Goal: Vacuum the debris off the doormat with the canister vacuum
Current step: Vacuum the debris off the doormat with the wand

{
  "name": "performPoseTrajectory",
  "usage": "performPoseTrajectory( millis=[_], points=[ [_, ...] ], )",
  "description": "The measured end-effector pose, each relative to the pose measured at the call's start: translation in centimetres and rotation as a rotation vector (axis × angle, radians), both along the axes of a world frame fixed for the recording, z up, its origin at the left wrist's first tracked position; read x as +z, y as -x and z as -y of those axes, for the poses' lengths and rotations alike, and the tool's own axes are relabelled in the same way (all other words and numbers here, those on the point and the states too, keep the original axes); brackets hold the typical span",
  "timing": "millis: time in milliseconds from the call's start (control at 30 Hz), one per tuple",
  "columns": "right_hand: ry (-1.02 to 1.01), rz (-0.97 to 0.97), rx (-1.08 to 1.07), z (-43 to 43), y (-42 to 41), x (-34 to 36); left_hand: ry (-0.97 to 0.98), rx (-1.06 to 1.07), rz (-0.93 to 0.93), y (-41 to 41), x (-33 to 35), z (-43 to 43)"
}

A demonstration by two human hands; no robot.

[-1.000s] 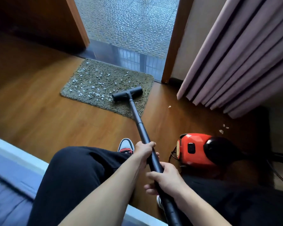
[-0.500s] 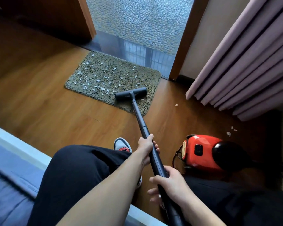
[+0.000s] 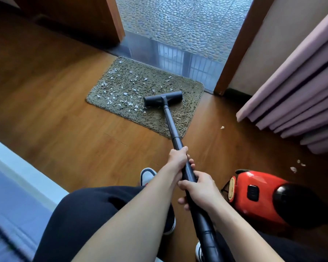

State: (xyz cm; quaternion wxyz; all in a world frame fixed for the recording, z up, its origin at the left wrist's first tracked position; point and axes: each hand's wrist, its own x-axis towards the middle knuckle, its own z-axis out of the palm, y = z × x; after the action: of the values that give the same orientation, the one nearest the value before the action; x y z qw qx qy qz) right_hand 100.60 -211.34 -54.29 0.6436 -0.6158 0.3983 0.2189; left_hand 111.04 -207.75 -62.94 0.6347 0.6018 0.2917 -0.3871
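Observation:
An olive-green doormat (image 3: pixel 189 95) lies on the wood floor before the doorway. Several white debris scraps (image 3: pixel 121 93) are scattered over its left and middle parts; its right part looks clean. The black floor nozzle (image 3: pixel 163 98) rests on the mat's middle, at the end of the black wand (image 3: pixel 170 125). My left hand (image 3: pixel 178 159) grips the wand higher up, and my right hand (image 3: pixel 201 190) grips it just behind. The red and black canister vacuum (image 3: pixel 261 195) sits on the floor at the right.
A pink curtain (image 3: pixel 299 87) hangs at the right, with a few scraps (image 3: pixel 293 169) on the floor below it. A wooden door frame (image 3: pixel 239 42) and pebbled flooring (image 3: pixel 178 21) lie beyond the mat. A blue bed edge (image 3: pixel 13 186) borders the left. My shoe (image 3: pixel 147 175) is under my arms.
The nozzle has moved forward and toward the mat's middle, with both hands pushing the wand out. The view has shifted closer to the mat.

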Motion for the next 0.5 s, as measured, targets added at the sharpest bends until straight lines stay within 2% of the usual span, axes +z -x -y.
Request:
performPoseTrajectory(
  millis=[167, 267, 500],
  points=[
    [-0.108, 0.015, -0.114, -0.2, -1.8, -0.3, 0.108, 0.061, -0.059, -2.4, -0.4, -0.1],
    [-0.131, 0.012, -0.136, -0.5, -1.4, -0.2, 0.161, 0.081, -0.032, -2.4, -0.7, -0.5],
    [-0.072, 0.006, -0.061, -0.3, 2.3, 0.9, 0.123, 0.048, -0.026, 0.8, -0.5, -0.6]
  ],
)
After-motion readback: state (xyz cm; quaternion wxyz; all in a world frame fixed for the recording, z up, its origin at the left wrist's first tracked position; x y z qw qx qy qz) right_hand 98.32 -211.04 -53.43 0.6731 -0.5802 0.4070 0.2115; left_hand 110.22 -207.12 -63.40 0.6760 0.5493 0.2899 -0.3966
